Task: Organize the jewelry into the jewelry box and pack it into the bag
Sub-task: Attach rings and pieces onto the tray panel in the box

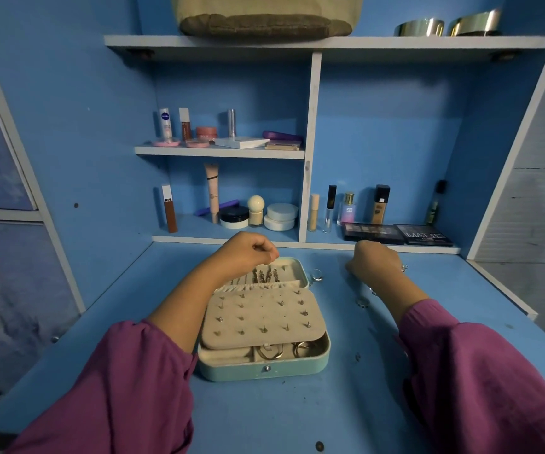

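The left hand (248, 252) hovers over the far-left corner of the open jewelry box (264, 322), fingers curled in — whether they pinch anything cannot be told. The box sits mid-bench (297, 414): chains hang in its raised lid, studs dot the beige earring panel (261, 317), and rings (272, 351) lie in the front compartments. Just right of the lid a loose ring (317, 274) rests on the bench. Further right, the right hand (375, 262) presses knuckles-up against the bench, fingers curled under and hidden. A bag (264, 14) sits on the top shelf.
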Demonstrator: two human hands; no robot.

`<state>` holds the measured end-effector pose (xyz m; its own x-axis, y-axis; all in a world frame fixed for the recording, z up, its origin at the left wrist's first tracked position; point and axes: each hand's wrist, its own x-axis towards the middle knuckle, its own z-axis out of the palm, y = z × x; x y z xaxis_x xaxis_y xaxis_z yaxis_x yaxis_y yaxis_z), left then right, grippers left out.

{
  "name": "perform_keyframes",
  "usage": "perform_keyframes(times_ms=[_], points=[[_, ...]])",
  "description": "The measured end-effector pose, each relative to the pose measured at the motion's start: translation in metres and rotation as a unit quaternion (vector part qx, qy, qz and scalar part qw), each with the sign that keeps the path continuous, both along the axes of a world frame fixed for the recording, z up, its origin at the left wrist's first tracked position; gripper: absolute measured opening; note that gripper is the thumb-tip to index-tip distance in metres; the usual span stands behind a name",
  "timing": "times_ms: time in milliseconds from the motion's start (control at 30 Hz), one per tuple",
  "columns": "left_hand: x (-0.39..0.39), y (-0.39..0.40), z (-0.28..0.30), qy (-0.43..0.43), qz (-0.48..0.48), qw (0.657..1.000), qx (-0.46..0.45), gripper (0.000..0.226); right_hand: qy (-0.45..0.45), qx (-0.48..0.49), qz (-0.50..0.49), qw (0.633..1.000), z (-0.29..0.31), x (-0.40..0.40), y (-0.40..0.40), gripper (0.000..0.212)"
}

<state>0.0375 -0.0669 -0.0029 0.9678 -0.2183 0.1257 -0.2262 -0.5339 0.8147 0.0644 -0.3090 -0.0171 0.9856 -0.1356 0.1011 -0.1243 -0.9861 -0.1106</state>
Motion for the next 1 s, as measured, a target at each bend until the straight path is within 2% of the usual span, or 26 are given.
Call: perform_keyframes(times_ms=[100,167,233,300,400,633,833,1000], points=[[-0.001,0.003,0.004,-0.001,0.000,1.000,-0.002,0.007,-0.024,0.043,-0.008,0.999,0.004,-0.001,-0.003,0.025],[-0.001,0.004,0.007,-0.007,0.001,1.000,-0.007,0.009,-0.052,0.125,0.004,0.991,0.014,-0.002,-0.002,0.028],[0.000,0.004,0.009,-0.017,-0.002,1.000,-0.012,0.009,-0.059,0.218,0.035,0.974,0.030,-0.007,0.004,0.025],[0.001,0.001,0.012,-0.025,-0.010,0.999,-0.017,0.008,-0.029,0.277,0.082,0.957,0.047,-0.016,0.012,0.025],[0.001,-0.007,0.019,-0.032,-0.020,0.999,-0.033,0.017,-0.051,0.349,0.165,0.921,0.059,-0.029,0.025,0.024],[-0.003,-0.023,0.027,-0.026,-0.044,0.994,-0.093,0.013,-0.031,0.431,0.223,0.874,0.061,-0.038,0.048,0.019],[-0.005,-0.017,0.026,-0.031,-0.015,0.996,-0.087,0.007,-0.019,0.446,0.195,0.873,0.051,-0.034,0.048,0.023],[-0.006,-0.016,0.029,-0.026,0.015,0.995,-0.094,0.007,-0.035,0.452,0.186,0.872,0.035,-0.032,0.049,0.017]])
